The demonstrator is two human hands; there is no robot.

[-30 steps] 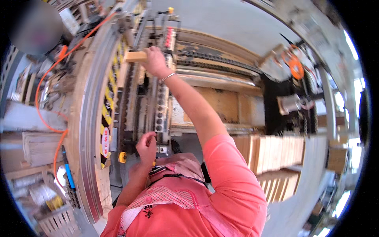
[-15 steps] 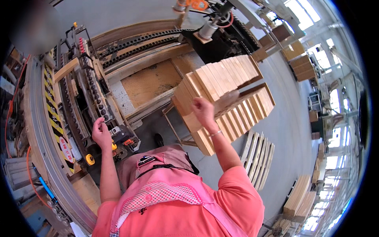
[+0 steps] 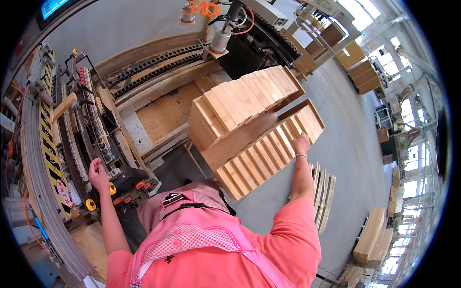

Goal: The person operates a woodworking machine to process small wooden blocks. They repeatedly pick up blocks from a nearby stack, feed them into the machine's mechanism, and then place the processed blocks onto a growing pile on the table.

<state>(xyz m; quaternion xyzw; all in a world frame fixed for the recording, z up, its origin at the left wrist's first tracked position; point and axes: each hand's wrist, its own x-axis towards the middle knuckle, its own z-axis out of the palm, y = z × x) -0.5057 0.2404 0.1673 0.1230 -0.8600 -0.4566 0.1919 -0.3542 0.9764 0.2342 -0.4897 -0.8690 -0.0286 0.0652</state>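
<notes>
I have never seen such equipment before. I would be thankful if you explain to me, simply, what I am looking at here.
There is no robot here: these are a person's own bare hands, seen from above by a wide fisheye camera worn on the head. That lens bends straight edges and leaves the corners black.

The right hand reaches to the nearer row of pale wooden boards; its fingertips seem to touch them, but a grip is unclear. A farther row of similar boards stands behind.

The left hand, fingers curled, is by the near end of a long metal machine; I see nothing held. Across the machine lies a flat pale wooden piece.
</notes>
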